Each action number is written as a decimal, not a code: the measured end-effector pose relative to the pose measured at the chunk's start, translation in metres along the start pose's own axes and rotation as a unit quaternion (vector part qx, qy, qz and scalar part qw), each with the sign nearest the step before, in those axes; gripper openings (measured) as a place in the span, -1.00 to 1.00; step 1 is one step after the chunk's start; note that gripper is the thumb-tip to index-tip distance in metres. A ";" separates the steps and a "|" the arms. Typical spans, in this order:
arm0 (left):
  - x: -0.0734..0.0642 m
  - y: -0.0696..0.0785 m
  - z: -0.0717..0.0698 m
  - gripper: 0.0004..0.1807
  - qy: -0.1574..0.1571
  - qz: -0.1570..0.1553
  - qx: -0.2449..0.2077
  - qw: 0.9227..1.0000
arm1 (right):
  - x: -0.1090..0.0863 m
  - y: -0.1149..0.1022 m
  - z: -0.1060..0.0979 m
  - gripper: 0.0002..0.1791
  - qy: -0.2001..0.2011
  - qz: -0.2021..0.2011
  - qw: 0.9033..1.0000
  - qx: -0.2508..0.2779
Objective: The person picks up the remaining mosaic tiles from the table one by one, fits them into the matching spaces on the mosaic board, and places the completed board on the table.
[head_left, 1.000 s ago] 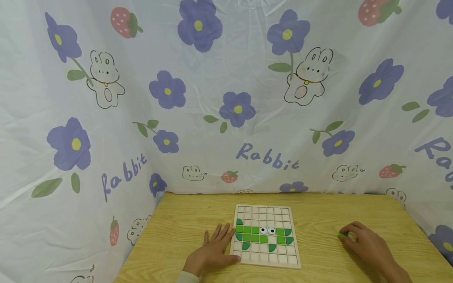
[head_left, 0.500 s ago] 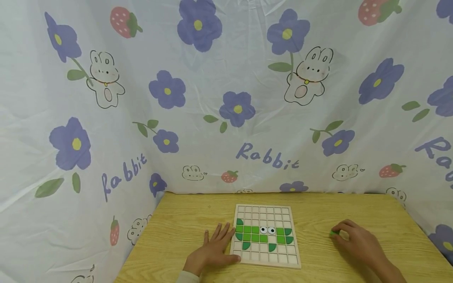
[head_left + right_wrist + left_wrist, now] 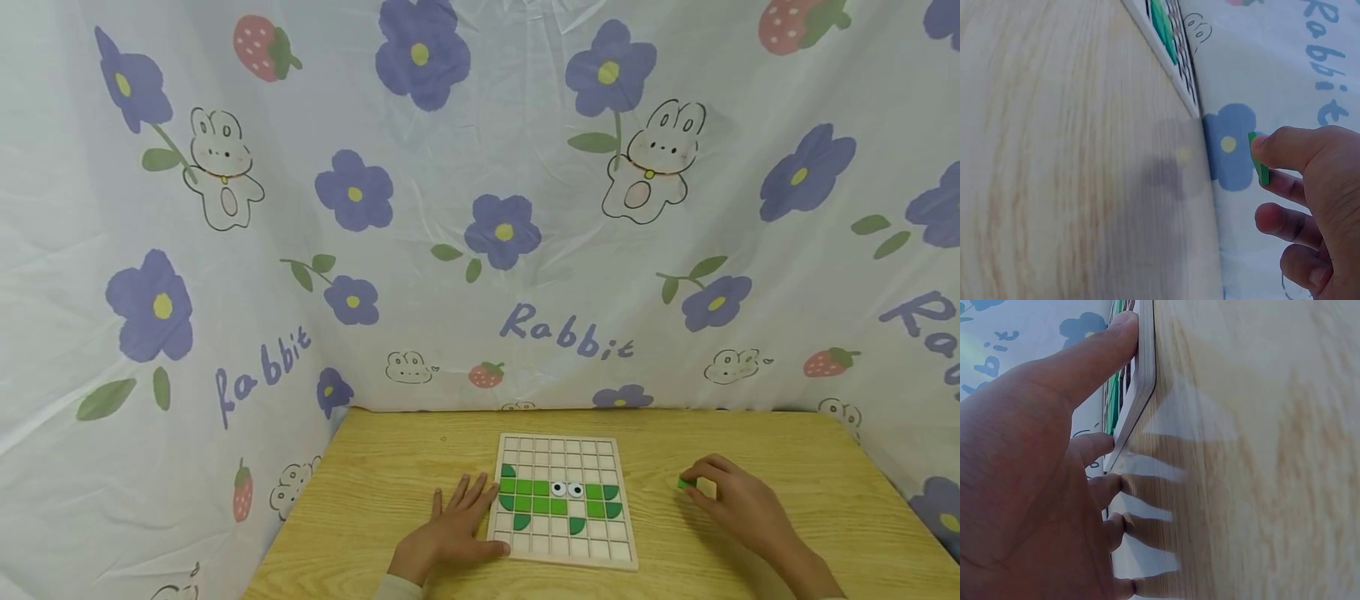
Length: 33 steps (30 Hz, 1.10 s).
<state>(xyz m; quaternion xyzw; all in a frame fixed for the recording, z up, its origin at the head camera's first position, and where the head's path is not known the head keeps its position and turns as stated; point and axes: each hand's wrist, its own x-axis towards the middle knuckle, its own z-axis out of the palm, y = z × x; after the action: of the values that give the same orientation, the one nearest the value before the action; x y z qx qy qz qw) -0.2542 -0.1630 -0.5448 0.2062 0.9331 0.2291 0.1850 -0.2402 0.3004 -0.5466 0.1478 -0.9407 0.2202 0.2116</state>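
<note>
A square wooden grid board (image 3: 558,546) lies on the table, with green square tiles, dark green quarter-round tiles and two round eye tiles (image 3: 558,489) in its cells. One cell under the right eye is bare, between green squares. My left hand (image 3: 448,533) rests with spread fingers at the board's left edge, its thumb on the near left corner; the left wrist view shows the thumb (image 3: 1104,350) on the rim. Right of the board, my right hand (image 3: 738,504) pinches a small flat green tile (image 3: 1260,159) between thumb and index finger, above the table.
The light wood table (image 3: 405,442) stretches around the board on all sides. Behind it and at the left hangs a white cloth (image 3: 450,333) printed with purple flowers, strawberries and rabbits.
My right hand has moved left toward the board, a little away from me, carrying the green tile. The left hand and the board have stayed in place.
</note>
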 end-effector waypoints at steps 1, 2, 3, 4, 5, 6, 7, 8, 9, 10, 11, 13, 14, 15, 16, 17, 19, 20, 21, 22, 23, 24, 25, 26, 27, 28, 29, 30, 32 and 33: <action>0.000 0.000 0.000 0.07 0.000 0.000 0.001 1.000 | 0.001 -0.002 0.000 -0.80 0.001 -0.001 1.000 0.004; 0.000 0.000 0.000 0.07 0.000 0.000 0.002 1.000 | 0.003 -0.004 0.000 -0.80 0.002 -0.003 1.000 0.007; 0.000 0.000 0.000 0.06 0.000 0.001 0.003 1.000 | 0.004 -0.006 0.000 -0.80 0.004 -0.006 1.000 0.010; 0.000 0.000 0.000 0.06 0.000 0.001 0.004 1.000 | 0.006 -0.008 0.000 -0.80 0.007 -0.011 1.000 0.011; 0.000 0.001 0.000 0.06 0.000 0.002 0.005 1.000 | 0.007 -0.010 0.001 -0.79 0.010 -0.018 1.000 0.012; 0.000 0.001 0.000 0.06 0.000 0.003 0.006 1.000 | 0.008 -0.012 0.001 -0.78 0.014 -0.025 0.999 0.013; 0.000 0.000 0.000 0.06 0.001 0.003 0.007 1.000 | 0.010 -0.015 0.002 -0.78 0.018 -0.032 0.999 0.015; 0.000 0.000 0.000 0.06 0.001 0.003 0.007 1.000 | 0.011 -0.017 0.003 -0.77 0.023 -0.039 0.999 0.016; 0.000 0.000 0.000 0.06 0.001 0.004 0.007 1.000 | 0.012 -0.019 0.004 -0.77 0.027 -0.045 0.998 0.018; 0.000 0.000 0.000 0.06 0.001 0.003 0.006 1.000 | 0.013 -0.021 0.004 -0.76 0.029 -0.049 0.998 0.020; 0.000 0.000 0.000 0.06 0.001 0.004 0.006 1.000 | 0.014 -0.023 0.005 -0.76 0.031 -0.052 0.998 0.022; 0.000 0.000 0.000 0.06 0.000 0.003 0.005 1.000 | 0.016 -0.027 0.006 -0.76 0.033 -0.055 0.998 0.027; 0.000 0.000 0.000 0.06 0.000 0.003 0.005 1.000 | 0.017 -0.029 0.007 -0.76 0.035 -0.057 0.997 0.029; 0.000 0.000 0.000 0.06 0.000 0.003 0.004 1.000 | 0.017 -0.031 0.008 -0.76 0.035 -0.060 0.997 0.032; 0.000 0.000 0.000 0.06 0.000 0.002 0.004 1.000 | 0.018 -0.034 0.008 -0.76 0.036 -0.063 0.997 0.035; 0.000 0.000 0.000 0.06 0.001 0.002 0.005 1.000 | 0.018 -0.036 0.009 -0.76 0.038 -0.066 0.996 0.038; 0.000 0.000 0.000 0.06 0.000 0.002 0.005 1.000 | 0.020 -0.040 0.010 -0.75 0.041 -0.073 0.996 0.044; 0.000 0.000 0.000 0.06 0.001 0.002 0.005 1.000 | 0.020 -0.041 0.011 -0.75 0.042 -0.077 0.995 0.046; 0.000 0.000 0.000 0.06 0.001 0.002 0.006 1.000 | 0.021 -0.043 0.012 -0.75 0.043 -0.080 0.995 0.047; 0.000 0.000 0.000 0.06 0.001 0.002 0.007 1.000 | 0.021 -0.044 0.013 -0.75 0.043 -0.084 0.994 0.048; 0.000 0.000 0.000 0.06 0.001 0.002 0.007 1.000 | 0.022 -0.046 0.014 -0.75 0.043 -0.086 0.994 0.048; 0.000 0.000 0.000 0.06 0.001 0.002 0.007 1.000 | 0.022 -0.047 0.016 -0.75 0.043 -0.089 0.994 0.049; 0.000 0.000 0.000 0.06 0.001 0.001 0.007 1.000 | 0.023 -0.048 0.017 -0.74 0.043 -0.090 0.994 0.050; 0.000 0.000 0.000 0.06 0.002 0.001 0.007 1.000 | 0.023 -0.049 0.018 -0.74 0.042 -0.092 0.994 0.052; 0.000 0.000 0.000 0.07 0.002 0.001 0.007 1.000 | 0.024 -0.050 0.020 -0.74 0.041 -0.095 0.993 0.053; 0.000 0.000 0.000 0.07 0.002 0.001 0.006 1.000 | 0.024 -0.051 0.021 -0.74 0.041 -0.098 0.993 0.055; 0.000 0.000 0.001 0.07 0.002 0.000 0.006 1.000 | 0.025 -0.052 0.023 -0.73 0.041 -0.101 0.992 0.056; 0.000 0.000 0.001 0.06 0.002 0.000 0.006 1.000 | 0.026 -0.052 0.024 -0.73 0.042 -0.105 0.992 0.058; 0.001 0.000 0.001 0.06 0.002 0.001 0.007 1.000 | 0.027 -0.054 0.028 -0.72 0.044 -0.113 0.991 0.060; 0.001 0.000 0.001 0.06 0.002 0.001 0.007 1.000 | 0.027 -0.055 0.029 -0.72 0.043 -0.115 0.991 0.061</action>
<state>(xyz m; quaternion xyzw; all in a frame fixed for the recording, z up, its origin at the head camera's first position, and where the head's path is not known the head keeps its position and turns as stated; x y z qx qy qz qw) -0.2545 -0.1628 -0.5460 0.2078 0.9350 0.2226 0.1815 -0.2532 0.2345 -0.5386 0.2578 -0.8921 0.2579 0.2667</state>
